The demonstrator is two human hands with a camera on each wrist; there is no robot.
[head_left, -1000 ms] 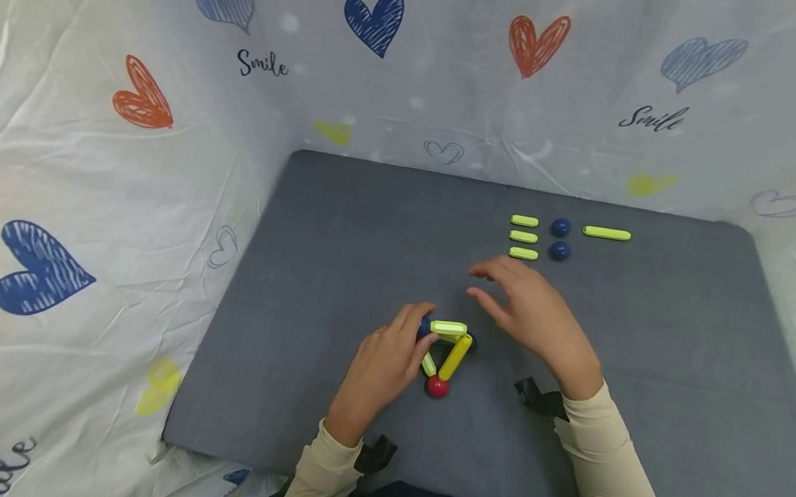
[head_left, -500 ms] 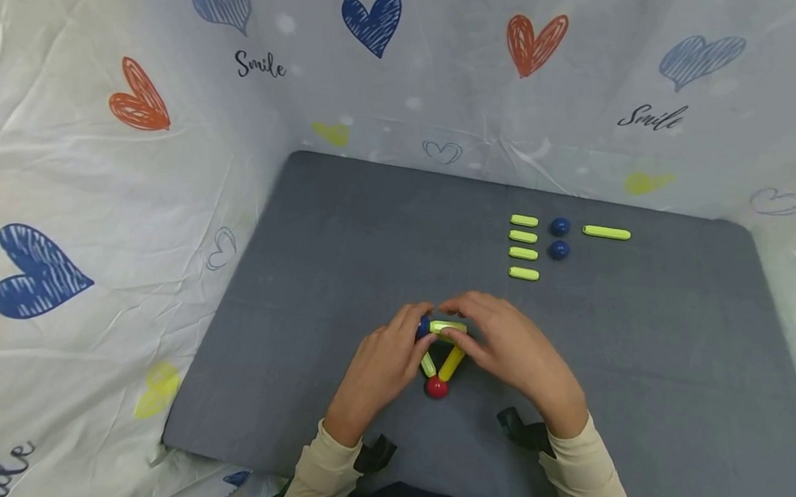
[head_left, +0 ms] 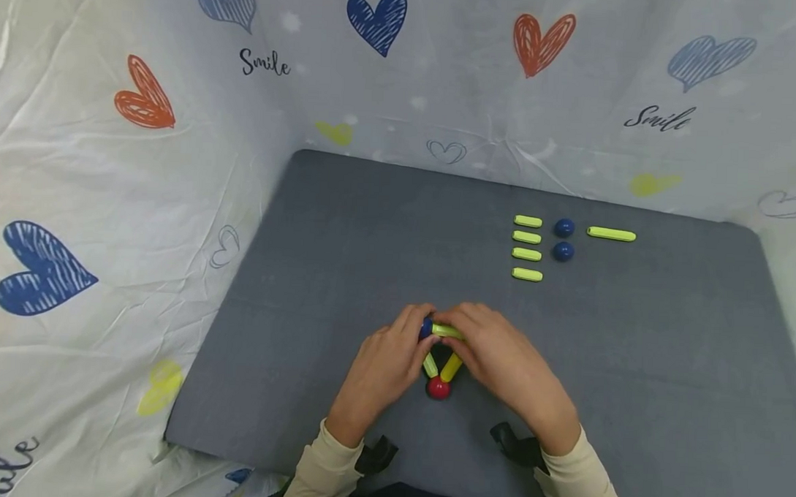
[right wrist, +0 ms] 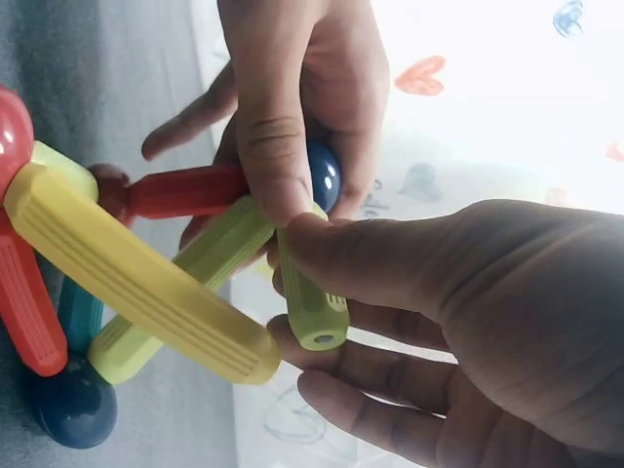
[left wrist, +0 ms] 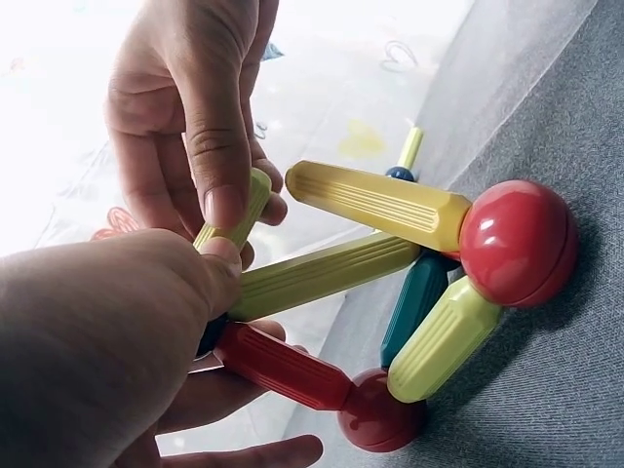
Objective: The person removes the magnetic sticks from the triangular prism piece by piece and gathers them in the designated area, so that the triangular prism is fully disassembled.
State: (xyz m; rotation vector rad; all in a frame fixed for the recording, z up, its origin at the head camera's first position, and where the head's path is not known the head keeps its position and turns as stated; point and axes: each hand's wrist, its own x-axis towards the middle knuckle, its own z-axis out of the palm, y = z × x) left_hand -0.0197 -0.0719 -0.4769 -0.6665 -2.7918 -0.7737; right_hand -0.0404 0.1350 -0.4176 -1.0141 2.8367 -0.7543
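Note:
My left hand [head_left: 384, 361] holds a blue ball [right wrist: 326, 177] at the top of a frame of magnetic sticks and balls. A short lime stick [right wrist: 314, 302] sits against that ball, and my right hand [head_left: 509, 366] pinches it between thumb and fingers. Its outer end shows a small metal disc. From the held corner run a red stick [left wrist: 283, 366] and a longer lime stick [left wrist: 331, 276]. Lower down are a glossy red ball [left wrist: 517, 244], a second red ball [left wrist: 380, 414], a teal stick [left wrist: 414, 302] and a curved yellow stick [right wrist: 136, 273] with one free end.
On the grey table [head_left: 346, 232], several short lime sticks [head_left: 527, 238] lie in a column at the back right. Beside them are two blue balls [head_left: 564, 251] and one longer lime stick [head_left: 611, 234]. A patterned cloth [head_left: 456, 82] rises behind the table.
My right hand has come down and left to the frame and now grips the short lime stick. A short stick it covered shows again. The left hand stays put.

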